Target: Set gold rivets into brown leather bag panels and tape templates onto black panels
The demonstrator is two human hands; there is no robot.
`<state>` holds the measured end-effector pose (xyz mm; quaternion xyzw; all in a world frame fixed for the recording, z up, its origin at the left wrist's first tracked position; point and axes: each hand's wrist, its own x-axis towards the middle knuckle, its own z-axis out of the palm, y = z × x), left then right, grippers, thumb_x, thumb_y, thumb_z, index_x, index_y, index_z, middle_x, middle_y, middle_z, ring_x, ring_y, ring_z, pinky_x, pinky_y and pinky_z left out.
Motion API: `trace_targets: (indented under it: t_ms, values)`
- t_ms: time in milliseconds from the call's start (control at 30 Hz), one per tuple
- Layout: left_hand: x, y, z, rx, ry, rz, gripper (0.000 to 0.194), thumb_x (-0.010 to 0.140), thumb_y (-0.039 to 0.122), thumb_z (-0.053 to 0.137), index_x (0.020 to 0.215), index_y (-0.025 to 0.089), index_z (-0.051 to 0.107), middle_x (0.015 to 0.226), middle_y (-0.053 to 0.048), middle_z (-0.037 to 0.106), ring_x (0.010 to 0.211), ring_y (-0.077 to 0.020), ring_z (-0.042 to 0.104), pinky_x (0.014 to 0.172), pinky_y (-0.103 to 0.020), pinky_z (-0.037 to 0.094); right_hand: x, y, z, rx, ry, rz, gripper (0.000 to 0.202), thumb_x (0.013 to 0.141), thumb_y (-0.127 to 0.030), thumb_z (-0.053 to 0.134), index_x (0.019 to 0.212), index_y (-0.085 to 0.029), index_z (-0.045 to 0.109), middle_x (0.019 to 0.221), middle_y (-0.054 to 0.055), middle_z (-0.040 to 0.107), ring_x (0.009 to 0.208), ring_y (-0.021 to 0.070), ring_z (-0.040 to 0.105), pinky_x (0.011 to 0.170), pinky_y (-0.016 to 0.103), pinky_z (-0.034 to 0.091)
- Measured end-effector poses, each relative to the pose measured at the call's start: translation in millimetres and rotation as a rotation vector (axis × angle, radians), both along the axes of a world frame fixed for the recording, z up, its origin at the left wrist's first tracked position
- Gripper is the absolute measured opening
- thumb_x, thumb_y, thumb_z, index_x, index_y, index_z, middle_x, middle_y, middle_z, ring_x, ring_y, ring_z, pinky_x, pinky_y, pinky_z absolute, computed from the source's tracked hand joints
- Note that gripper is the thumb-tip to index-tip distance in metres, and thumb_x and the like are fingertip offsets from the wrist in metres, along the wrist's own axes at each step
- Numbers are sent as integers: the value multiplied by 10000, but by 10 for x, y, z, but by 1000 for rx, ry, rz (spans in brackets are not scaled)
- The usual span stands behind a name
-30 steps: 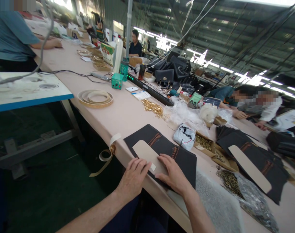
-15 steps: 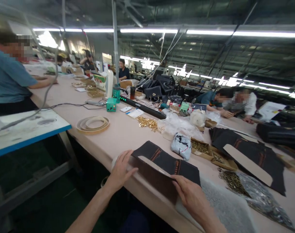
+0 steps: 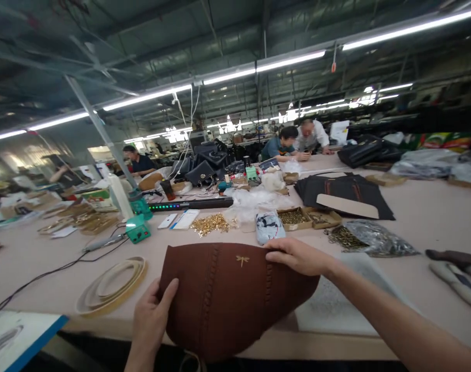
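Tilted up at the table's front edge is a brown leather panel (image 3: 235, 299) with two stitched bands and a small gold dragonfly emblem (image 3: 242, 260). My left hand (image 3: 152, 312) grips its left edge, thumb on the brown face. Along the top edge, right of the emblem, my right hand (image 3: 293, 256) pinches the panel, fingers on its front. Partly under my right forearm lies a white foam sheet (image 3: 336, 305). Just behind the panel are a wrapped plastic bundle (image 3: 270, 228) and a pile of gold metal pieces (image 3: 212, 224).
A strap coil (image 3: 111, 287) lies left, near a green soldering-type station (image 3: 137, 229). Boxes of small hardware (image 3: 295, 218), a bag of metal parts (image 3: 378, 237) and stacked black panels (image 3: 344, 194) stand right. Hand tools (image 3: 456, 279) rest at far right. Two people lean over the table beyond.
The panel has been raised so its brown front with the emblem faces me instead of its black back. Both hands still hold it. My view has swung to the right.
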<state>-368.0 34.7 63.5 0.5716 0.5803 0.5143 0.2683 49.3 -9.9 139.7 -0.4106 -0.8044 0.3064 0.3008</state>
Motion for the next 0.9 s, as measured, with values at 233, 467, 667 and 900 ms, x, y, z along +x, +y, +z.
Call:
trace_targets:
  t_ms: [233, 467, 667, 900]
  values:
    - [102, -33, -248, -105, -9, -18, 664, 745, 734, 725, 1130, 193, 731, 1120, -78, 790, 1067, -321, 726, 938, -416, 608, 4, 373, -310, -69, 15, -59, 304, 969, -447, 637, 1122, -206, 744, 971, 31, 770, 882, 216, 681, 791, 294, 487]
    - [288, -83, -962, -213, 126, -11, 610, 813, 712, 619, 1098, 182, 721, 1112, -121, 768, 1111, -368, 693, 1057, -538, 521, -7, 575, -1119, -8, -133, -287, 228, 917, -318, 690, 1093, -192, 761, 1106, 93, 771, 1010, 260, 697, 903, 338, 500]
    - [591, -261, -1060, 156, 547, 251, 491, 958, 480, 535, 1342, 180, 599, 1377, -174, 591, 1313, -371, 542, 1156, -608, 414, -242, 414, -1450, 34, -100, -376, 208, 963, -251, 614, 1124, -193, 733, 1146, 101, 740, 1068, 247, 661, 973, 350, 476]
    - [1238, -30, -1058, 195, 547, -256, 358, 965, 231, 538, 1311, 242, 631, 1343, -90, 630, 1283, -258, 557, 1138, -465, 481, -626, 461, -1709, -25, -109, -370, 168, 955, -190, 618, 1050, -199, 757, 1066, 85, 730, 1033, 224, 666, 978, 325, 480]
